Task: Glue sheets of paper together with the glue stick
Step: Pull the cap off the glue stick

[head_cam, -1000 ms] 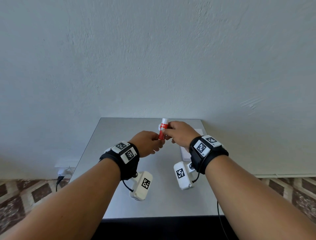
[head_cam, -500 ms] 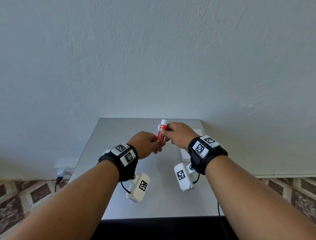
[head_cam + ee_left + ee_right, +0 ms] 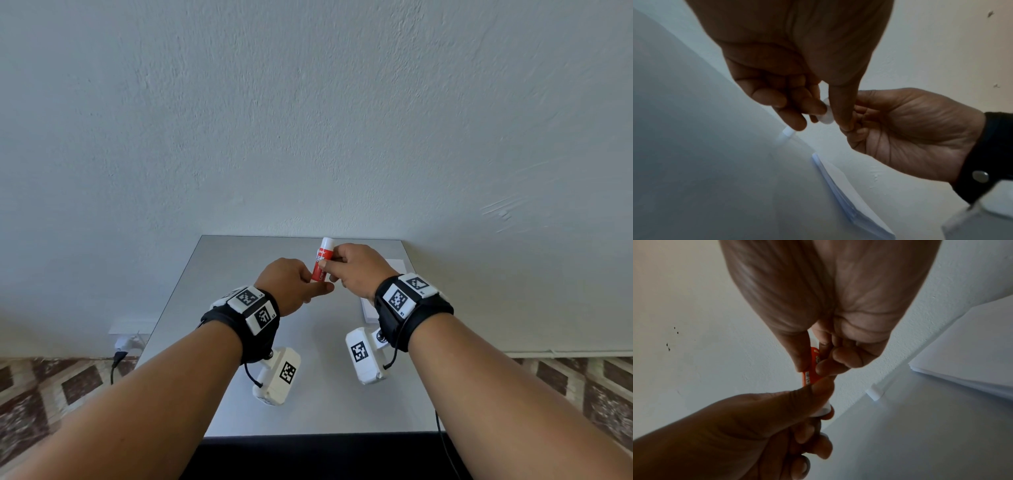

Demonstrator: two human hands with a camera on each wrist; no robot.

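Above the table (image 3: 191, 308), left hand (image 3: 291, 284) and right hand (image 3: 356, 270) both grip an upright red glue stick (image 3: 322, 260); paper stack (image 3: 368, 311) lies beneath the right wrist.

A grey, matt table (image 3: 239, 267) stands against a pale textured wall. On its right side, near the far edge, lies a stack of white paper sheets (image 3: 849, 191). A small white cap (image 3: 874, 394) sits by the table's far edge, well apart from the stack

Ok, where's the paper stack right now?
In the head view, the paper stack lies on the table's far right side, mostly hidden behind the right hand.
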